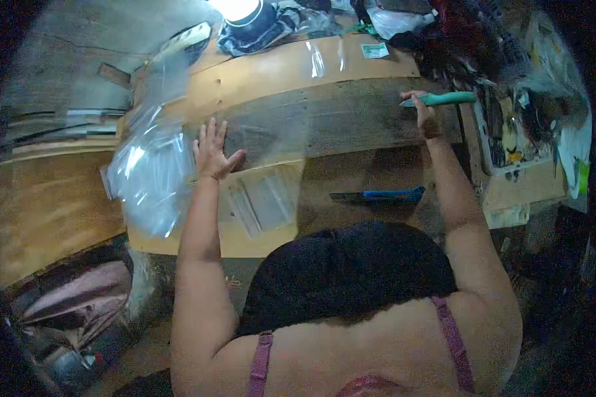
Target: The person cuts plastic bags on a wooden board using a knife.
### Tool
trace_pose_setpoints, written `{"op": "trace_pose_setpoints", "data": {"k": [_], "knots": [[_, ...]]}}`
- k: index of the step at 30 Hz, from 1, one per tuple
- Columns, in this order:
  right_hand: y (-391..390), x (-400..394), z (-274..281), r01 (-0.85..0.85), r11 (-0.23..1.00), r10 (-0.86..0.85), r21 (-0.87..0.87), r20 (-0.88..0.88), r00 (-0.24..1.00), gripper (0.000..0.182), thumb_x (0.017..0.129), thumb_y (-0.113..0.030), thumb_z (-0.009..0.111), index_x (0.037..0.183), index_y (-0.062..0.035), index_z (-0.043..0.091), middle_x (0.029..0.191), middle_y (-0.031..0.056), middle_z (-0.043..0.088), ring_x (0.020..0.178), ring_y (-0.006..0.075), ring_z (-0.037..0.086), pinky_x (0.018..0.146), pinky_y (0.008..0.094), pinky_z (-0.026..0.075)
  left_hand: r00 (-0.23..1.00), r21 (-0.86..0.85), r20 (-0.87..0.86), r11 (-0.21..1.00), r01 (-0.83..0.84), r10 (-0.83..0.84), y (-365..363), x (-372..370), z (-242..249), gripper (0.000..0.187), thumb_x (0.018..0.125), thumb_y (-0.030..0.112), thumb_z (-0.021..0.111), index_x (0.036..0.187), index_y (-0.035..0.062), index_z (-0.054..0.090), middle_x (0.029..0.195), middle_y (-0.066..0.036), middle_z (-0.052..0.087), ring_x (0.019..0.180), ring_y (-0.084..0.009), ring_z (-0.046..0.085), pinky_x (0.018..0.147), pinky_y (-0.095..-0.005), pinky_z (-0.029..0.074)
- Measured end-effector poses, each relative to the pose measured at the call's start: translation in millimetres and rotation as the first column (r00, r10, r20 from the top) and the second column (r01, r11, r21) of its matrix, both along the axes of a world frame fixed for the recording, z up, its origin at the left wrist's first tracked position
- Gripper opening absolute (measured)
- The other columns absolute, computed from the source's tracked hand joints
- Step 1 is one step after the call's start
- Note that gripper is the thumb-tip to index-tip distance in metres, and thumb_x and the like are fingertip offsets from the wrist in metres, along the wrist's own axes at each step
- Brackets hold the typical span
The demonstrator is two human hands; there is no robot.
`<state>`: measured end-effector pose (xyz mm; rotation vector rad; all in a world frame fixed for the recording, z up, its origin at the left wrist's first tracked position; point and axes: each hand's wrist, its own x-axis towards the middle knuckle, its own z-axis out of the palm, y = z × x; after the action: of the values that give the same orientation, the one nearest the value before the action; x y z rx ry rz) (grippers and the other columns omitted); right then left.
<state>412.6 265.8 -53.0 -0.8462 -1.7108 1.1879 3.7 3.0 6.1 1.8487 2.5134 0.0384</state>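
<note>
My left hand point(213, 153) lies flat on the left part of a dark board point(351, 112), its fingers spread. At the board's right end, my right hand point(422, 116) is closed on a teal-handled tool point(447, 98), whose short tip points left. Nearer to me, a blue and black cutter point(377, 195) lies on the table. Small clear plastic sleeves point(261, 202) lie on the pale wood between my left forearm and the cutter. Left of my left hand is a heap of clear plastic bags point(152, 175).
A lit lamp point(238, 10) stands at the back beside dark cloth. A green and white card point(375, 51) lies at the back right. On the right, a white tray point(520, 167) holds mixed tools. A pinkish bag point(89, 298) is at the lower left.
</note>
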Motion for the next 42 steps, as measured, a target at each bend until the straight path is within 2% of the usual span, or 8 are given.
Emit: {"op": "trace_pose_setpoints", "data": {"k": [6, 9, 16, 21, 25, 29, 33, 42], "knots": [[0.6, 8.5, 21.7, 0.099, 0.994, -0.1, 0.035, 0.016, 0.995, 0.017, 0.081, -0.017, 0.047, 0.083, -0.0032, 0.056, 0.084, 0.0078, 0.059, 0.082, 0.0164, 0.055, 0.078, 0.0305, 0.042, 0.999, -0.037, -0.051, 0.999, 0.002, -0.004, -0.5, -2.4, -2.0, 0.084, 0.06, 0.066, 0.048, 0.13, 0.0263, 0.022, 0.137, -0.008, 0.016, 0.124, -0.032, 0.016, 0.094, -0.0533, 0.017], [-11.9, -18.6, 15.7, 0.347, 0.916, -0.381, 0.204, 0.161, 0.911, 0.019, 0.084, -0.016, 0.042, 0.09, -0.0023, 0.053, 0.091, 0.0107, 0.057, 0.079, 0.0186, 0.052, 0.067, 0.035, 0.042, 1.0, -0.012, -0.013, 1.0, -0.018, 0.018, -0.9, -2.1, -3.4, 0.085, 0.057, 0.061, 0.056, 0.128, 0.0252, 0.028, 0.137, -0.006, 0.017, 0.124, -0.0312, 0.015, 0.094, -0.053, 0.015], [-154.9, -202.6, 71.5, -0.259, 0.943, 0.275, 0.209, -0.051, 0.96, 0.02, 0.074, -0.017, 0.056, 0.089, -0.0052, 0.048, 0.109, 0.0177, 0.045, 0.106, 0.0325, 0.039, 0.089, 0.0417, 0.029, 1.0, -0.024, -0.02, 1.0, 0.018, -0.018, 2.1, 1.7, -0.6, 0.086, 0.058, 0.062, 0.056, 0.129, 0.0248, 0.025, 0.137, -0.006, 0.016, 0.125, -0.0307, 0.014, 0.094, -0.0524, 0.015], [-119.4, -196.5, 10.9, -0.09, 0.846, 0.06, 0.525, 0.073, 0.995, 0.022, 0.074, -0.024, 0.053, 0.092, -0.0129, 0.053, 0.102, 0.0104, 0.05, 0.092, 0.0287, 0.049, 0.083, 0.0443, 0.035, 0.999, -0.017, -0.019, 0.999, 0.035, -0.035, 1.1, -2.2, -5.6, 0.086, 0.059, 0.063, 0.053, 0.13, 0.025, 0.024, 0.137, -0.006, 0.015, 0.125, -0.0303, 0.013, 0.096, -0.0517, 0.012], [-80.9, -136.0, -2.8, -0.186, 0.972, 0.15, -0.144, -0.229, 0.962, 0.026, 0.081, -0.018, 0.045, 0.106, -0.01, 0.046, 0.091, 0.0056, 0.05, 0.082, 0.0149, 0.05, 0.063, 0.0239, 0.043, 0.999, -0.029, -0.033, 0.999, 0.033, -0.034, -0.6, -4.7, -6.4, 0.086, 0.059, 0.064, 0.053, 0.13, 0.0245, 0.024, 0.137, -0.005, 0.015, 0.125, -0.0303, 0.013, 0.096, -0.0516, 0.011], [-46.2, -73.7, 8.2, -0.03, 0.917, -0.043, -0.398, -0.172, 0.984, 0.018, 0.084, -0.018, 0.043, 0.094, -0.0056, 0.05, 0.099, 0.0085, 0.054, 0.085, 0.0178, 0.051, 0.075, 0.0294, 0.042, 0.999, -0.052, -0.026, 0.998, 0.024, -0.025, 3.2, -1.2, -2.2, 0.086, 0.059, 0.063, 0.053, 0.13, 0.0246, 0.023, 0.137, -0.005, 0.014, 0.125, -0.0303, 0.013, 0.096, -0.0527, 0.011], [-32.2, -20.9, 41.0, 0.165, 0.983, -0.155, -0.085, 0.115, 0.981, 0.02, 0.083, -0.02, 0.043, 0.093, -0.0053, 0.053, 0.092, 0.0085, 0.056, 0.086, 0.0183, 0.053, 0.077, 0.0297, 0.041, 0.999, -0.051, -0.027, 0.998, 0.026, -0.027, 1.3, -5.6, -6.9, 0.085, 0.059, 0.061, 0.054, 0.13, 0.0245, 0.024, 0.137, -0.005, 0.015, 0.125, -0.0302, 0.012, 0.096, -0.0533, 0.011], [-21.9, 1.3, 26.7, 0.117, 0.986, -0.116, -0.121, 0.013, 0.993, 0.019, 0.078, -0.013, 0.043, 0.086, -0.0016, 0.056, 0.086, 0.0076, 0.058, 0.079, 0.0171, 0.053, 0.073, 0.0302, 0.041, 1.0, -0.04, -0.013, 0.999, 0.023, -0.023, 0.6, -6.3, -7.6, 0.085, 0.059, 0.063, 0.053, 0.13, 0.0253, 0.024, 0.137, -0.006, 0.014, 0.126, -0.0297, 0.012, 0.095, -0.0536, 0.012]]}}
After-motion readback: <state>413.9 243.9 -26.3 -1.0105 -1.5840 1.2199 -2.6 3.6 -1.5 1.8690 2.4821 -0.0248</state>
